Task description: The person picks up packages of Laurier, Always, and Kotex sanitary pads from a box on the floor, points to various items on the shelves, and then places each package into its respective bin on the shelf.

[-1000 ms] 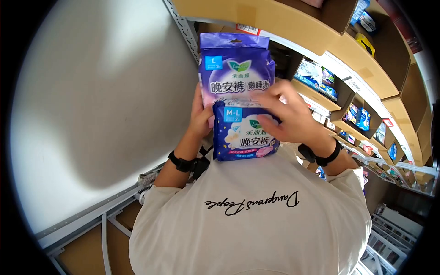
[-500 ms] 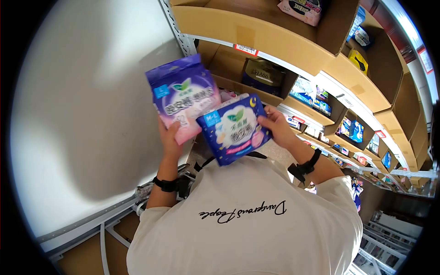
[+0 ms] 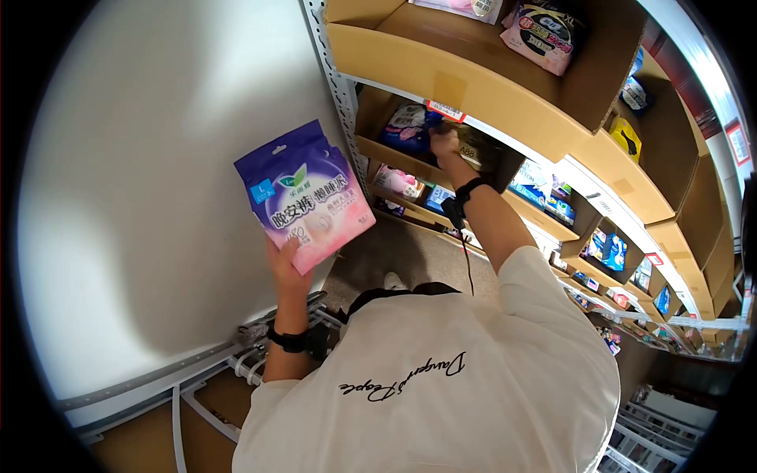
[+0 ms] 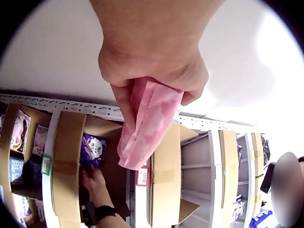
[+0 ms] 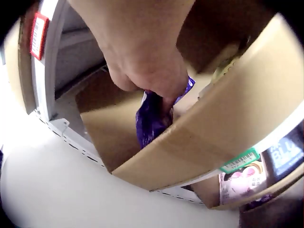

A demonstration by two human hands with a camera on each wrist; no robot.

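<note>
My left hand holds a purple and pink pack of overnight sanitary pants, marked L, by its lower edge, front face up beside the white wall. In the left wrist view, the pack's pink end sits between thumb and fingers. The right arm reaches into a cardboard shelf box. There my right hand grips the near side of a dark blue pack of overnight sanitary pants. The right wrist view shows that blue pack pinched behind the box's front wall, partly hidden by the hand.
A dark gold pack lies in the same box, right of my hand. An upper cardboard box overhangs it, with a pink and black pack inside. A perforated metal post stands at left. Lower boxes hold several packs.
The two packs, held together earlier, are now apart. My right hand has carried the blue pack forward into the shelf box. The purple and pink pack stays in my left hand, slightly lower.
</note>
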